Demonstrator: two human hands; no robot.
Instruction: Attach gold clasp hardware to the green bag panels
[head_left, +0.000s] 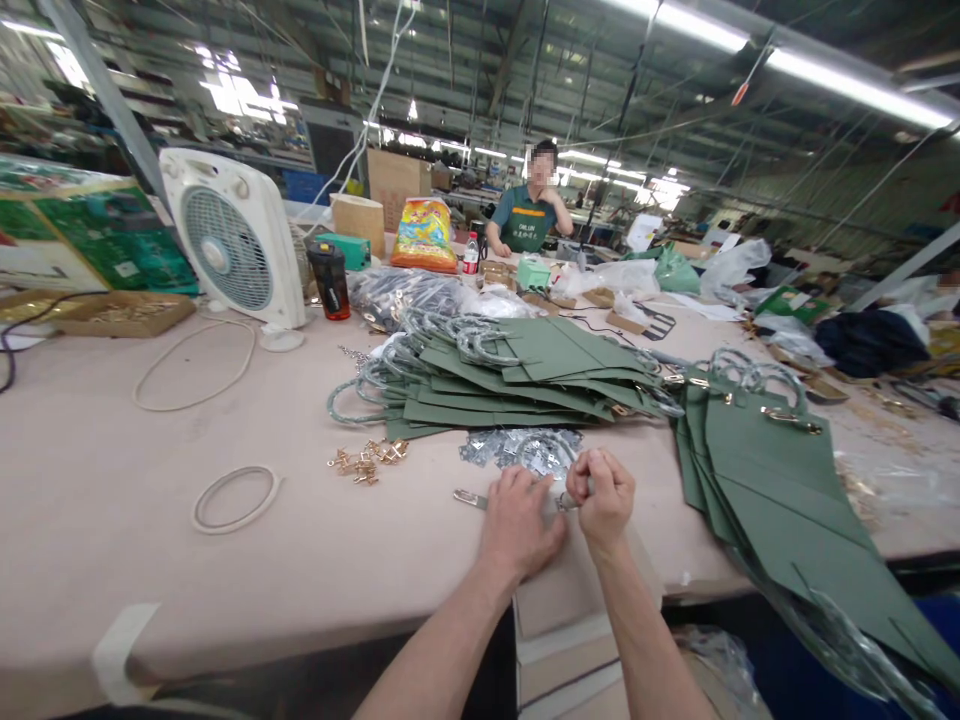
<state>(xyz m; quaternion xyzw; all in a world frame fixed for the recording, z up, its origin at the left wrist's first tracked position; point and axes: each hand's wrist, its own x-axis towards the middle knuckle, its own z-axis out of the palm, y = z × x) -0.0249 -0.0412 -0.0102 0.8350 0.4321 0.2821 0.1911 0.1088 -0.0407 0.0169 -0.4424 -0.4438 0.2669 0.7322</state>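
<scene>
My left hand point(521, 520) rests at the table's front edge, its thumb and fingers closed about the top of a beige-sided bag point(562, 610) that hangs over the edge. Close beside it, my right hand point(602, 490) is curled into a fist above a small shiny metal fitting point(568, 501); what the fist holds is hidden. A flat metal piece point(470, 497) lies left of my left fingers. Just beyond my hands is a spread of silver metal plates point(487, 446). Gold-coloured fittings point(367, 460) sit in a loose heap farther left.
Green bag pieces point(517, 385) with plastic-wrapped handles are stacked ahead. More green bags point(780, 470) overhang the edge at right. A tape roll point(236, 500), a white fan point(232, 235) and a dark tumbler point(330, 280) stand left. A co-worker point(529, 215) sits across the table.
</scene>
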